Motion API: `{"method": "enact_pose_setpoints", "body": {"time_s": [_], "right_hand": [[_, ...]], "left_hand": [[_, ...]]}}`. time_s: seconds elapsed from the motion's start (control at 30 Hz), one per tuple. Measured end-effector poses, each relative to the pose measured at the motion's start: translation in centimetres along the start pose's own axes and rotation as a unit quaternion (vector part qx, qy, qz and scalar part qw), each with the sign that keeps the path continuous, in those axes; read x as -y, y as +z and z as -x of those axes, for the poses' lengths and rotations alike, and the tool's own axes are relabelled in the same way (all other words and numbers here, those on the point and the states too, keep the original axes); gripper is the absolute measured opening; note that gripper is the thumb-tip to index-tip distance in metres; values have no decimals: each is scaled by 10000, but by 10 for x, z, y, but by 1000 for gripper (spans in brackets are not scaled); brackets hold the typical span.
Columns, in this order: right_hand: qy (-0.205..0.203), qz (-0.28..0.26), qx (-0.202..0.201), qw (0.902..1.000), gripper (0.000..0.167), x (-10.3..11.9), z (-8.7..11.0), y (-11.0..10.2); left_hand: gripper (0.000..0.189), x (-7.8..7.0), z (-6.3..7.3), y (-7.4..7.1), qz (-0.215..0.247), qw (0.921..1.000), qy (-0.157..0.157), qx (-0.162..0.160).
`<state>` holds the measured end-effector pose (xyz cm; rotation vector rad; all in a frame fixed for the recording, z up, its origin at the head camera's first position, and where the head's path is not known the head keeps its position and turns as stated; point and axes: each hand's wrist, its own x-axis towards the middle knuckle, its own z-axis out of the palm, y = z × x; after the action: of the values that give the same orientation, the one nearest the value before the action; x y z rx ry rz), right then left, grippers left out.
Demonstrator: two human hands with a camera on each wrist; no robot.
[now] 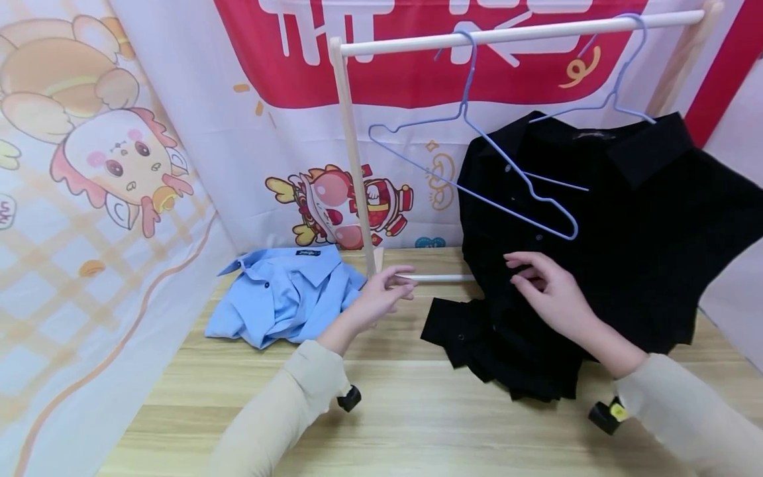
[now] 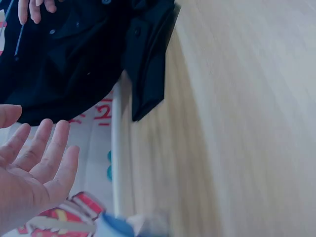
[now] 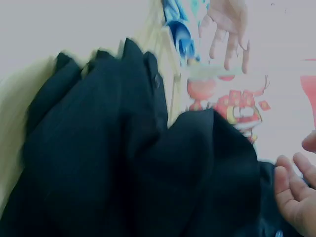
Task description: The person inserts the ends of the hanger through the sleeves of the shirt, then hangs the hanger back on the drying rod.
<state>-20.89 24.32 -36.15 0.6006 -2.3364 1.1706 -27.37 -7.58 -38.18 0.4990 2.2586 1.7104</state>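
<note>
A black button-up shirt [image 1: 632,245] hangs by its collar from a blue wire hanger [image 1: 614,98], its lower part bunched on the table. In front of its left side hangs a bare blue wire hanger [image 1: 464,108]. My right hand [image 1: 554,295] is raised before the shirt front, fingers loosely bent with nothing between them. My left hand [image 1: 381,297] hovers by the rack's left post, fingers spread and holding nothing in the left wrist view. Just left of it a light blue collared shirt [image 1: 304,301] lies crumpled on the table.
Both hangers hook over the white rail [image 1: 536,31] of a small wooden rack, whose lower bar [image 1: 441,278] runs close over the wood-grain table [image 1: 405,411]. Printed cloth [image 1: 411,165] covers the back wall, and another cartoon print [image 1: 119,152] borders the left side.
</note>
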Motion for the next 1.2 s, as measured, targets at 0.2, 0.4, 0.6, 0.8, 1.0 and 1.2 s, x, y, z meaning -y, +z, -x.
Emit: {"method": "enact_pose_setpoints", "body": {"time_s": [0.2,0.4,0.6,0.8,1.0,1.2], "right_hand": [[339,-24,909,9953,37,13,-16,27],[567,-265,1853,9807,39,21,-27,49],[539,-464,2451,9669,40,26,-35,80],[736,-569,2738,9573,44,28,-39,106],[956,-937,2855,9490,46,27,-49,131],[1141,-1306,2967,9391,52,28,-57,155]], "left_hand": [[43,-8,14,-26,-347,9982,306,-382],[39,-8,26,-46,-320,9980,303,-447],[42,-2,42,-67,-310,9976,172,-599],[43,11,55,-90,-769,9933,193,-842],[46,20,66,-114,-1337,9799,315,-1448],[62,29,74,-138,-1447,9717,-45,-1867]]}}
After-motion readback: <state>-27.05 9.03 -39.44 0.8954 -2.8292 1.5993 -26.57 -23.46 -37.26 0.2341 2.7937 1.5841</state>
